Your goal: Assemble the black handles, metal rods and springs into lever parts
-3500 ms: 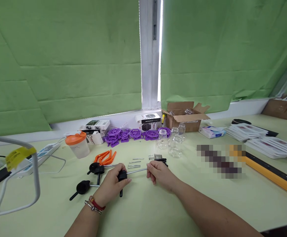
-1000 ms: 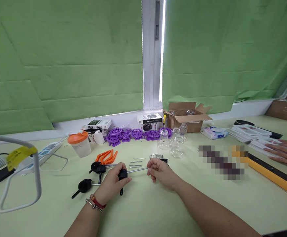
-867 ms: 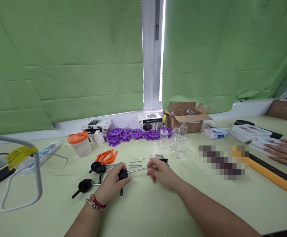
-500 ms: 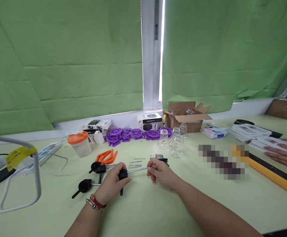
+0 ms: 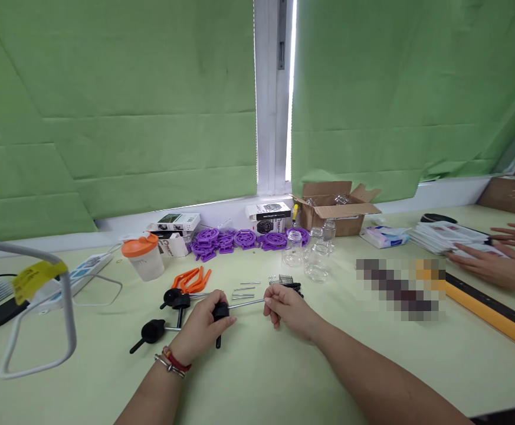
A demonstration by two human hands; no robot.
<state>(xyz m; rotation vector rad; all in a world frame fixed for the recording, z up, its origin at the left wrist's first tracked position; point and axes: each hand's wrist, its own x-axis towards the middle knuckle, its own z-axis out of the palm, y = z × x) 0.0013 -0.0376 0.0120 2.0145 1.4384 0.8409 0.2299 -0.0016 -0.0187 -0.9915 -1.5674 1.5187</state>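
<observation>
My left hand [image 5: 200, 326] is closed around a black plastic part [image 5: 220, 311] with a short stem pointing down. A thin metal rod [image 5: 246, 304] runs from that part to the right. At its far end, the fingertips of my right hand [image 5: 289, 310] pinch the rod. Left of my left hand lie similar black parts with handles [image 5: 153, 332] and metal rods. Behind my hands are orange bent plastic pieces [image 5: 192, 281], several loose metal pins [image 5: 243, 296], and springs [image 5: 285, 279] beside small black pieces [image 5: 294, 287].
Purple wheel-shaped parts [image 5: 245, 239], glass jars [image 5: 316, 271] and an open cardboard box [image 5: 341, 224] line the back. An orange-lidded cup [image 5: 147, 262] and a white wire frame [image 5: 70, 330] stand left. At right, another person's hands [image 5: 500, 265] touch stacked papers [image 5: 443, 233].
My two hands hold nearly the same pose on the black part and rod. The other person's hands at the right have shifted over the papers, and a second hand shows more.
</observation>
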